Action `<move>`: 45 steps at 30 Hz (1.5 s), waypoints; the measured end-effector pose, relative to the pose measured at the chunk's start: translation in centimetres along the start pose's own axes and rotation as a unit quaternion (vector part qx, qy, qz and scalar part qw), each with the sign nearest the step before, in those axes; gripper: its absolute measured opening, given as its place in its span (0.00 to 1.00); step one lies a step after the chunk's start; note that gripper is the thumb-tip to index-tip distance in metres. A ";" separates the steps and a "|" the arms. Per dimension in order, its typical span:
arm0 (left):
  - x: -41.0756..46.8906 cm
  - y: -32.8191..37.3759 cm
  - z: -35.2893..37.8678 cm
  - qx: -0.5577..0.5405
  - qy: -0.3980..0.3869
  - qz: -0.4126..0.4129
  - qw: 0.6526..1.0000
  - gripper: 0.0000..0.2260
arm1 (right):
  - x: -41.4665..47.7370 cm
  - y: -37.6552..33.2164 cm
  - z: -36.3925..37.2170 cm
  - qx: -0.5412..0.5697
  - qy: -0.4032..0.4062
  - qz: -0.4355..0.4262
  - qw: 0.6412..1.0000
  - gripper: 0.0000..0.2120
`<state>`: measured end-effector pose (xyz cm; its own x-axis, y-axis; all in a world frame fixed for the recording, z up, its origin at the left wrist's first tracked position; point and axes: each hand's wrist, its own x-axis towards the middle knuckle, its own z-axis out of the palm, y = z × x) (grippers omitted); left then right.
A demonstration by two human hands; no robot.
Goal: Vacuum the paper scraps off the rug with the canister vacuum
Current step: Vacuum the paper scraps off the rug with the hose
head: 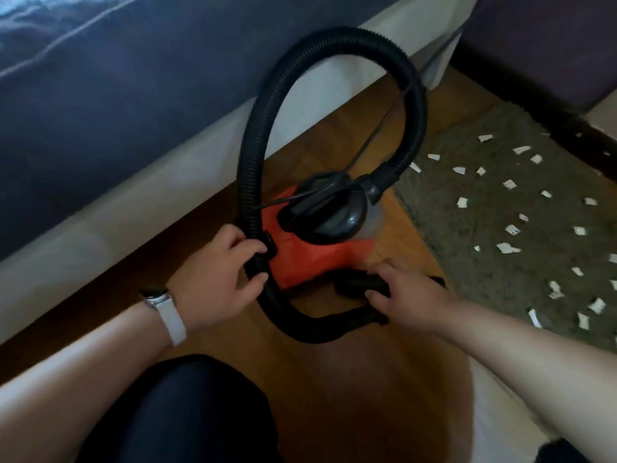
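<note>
An orange canister vacuum with a dark rounded top sits on the wooden floor. Its black ribbed hose loops up from the top, over, and down the left side. My left hand grips the hose low on the left beside the canister. My right hand holds the black nozzle end of the hose just in front of the canister. The grey-green rug lies to the right, strewn with several white paper scraps.
A bed or sofa with a blue cover and a pale base runs along the left. A thin black cord crosses the hose loop. A dark skirting borders the rug's far side. My dark-trousered knee is at the bottom.
</note>
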<state>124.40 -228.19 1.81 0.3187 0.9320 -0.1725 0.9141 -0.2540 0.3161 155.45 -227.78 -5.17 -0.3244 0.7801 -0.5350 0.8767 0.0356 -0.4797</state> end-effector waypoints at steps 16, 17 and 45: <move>1.6 1.6 0.7 0.067 -0.005 0.127 0.990 0.27 | 0.8 3.8 4.2 -0.143 -0.096 -0.111 0.979 0.25; 1.7 1.6 0.6 0.076 0.001 0.126 0.989 0.27 | 1.2 3.7 4.3 -0.150 -0.096 -0.114 0.977 0.21; 9.7 16.6 9.0 0.091 -0.255 0.057 0.961 0.17 | -1.6 10.8 -5.6 -0.241 0.083 -0.079 0.964 0.14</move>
<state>144.91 -225.68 -3.02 0.4589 0.6591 -0.5958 0.8795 -0.4321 0.1994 167.40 -225.19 -5.61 -0.4412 0.8287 -0.3443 0.8972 0.4167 -0.1467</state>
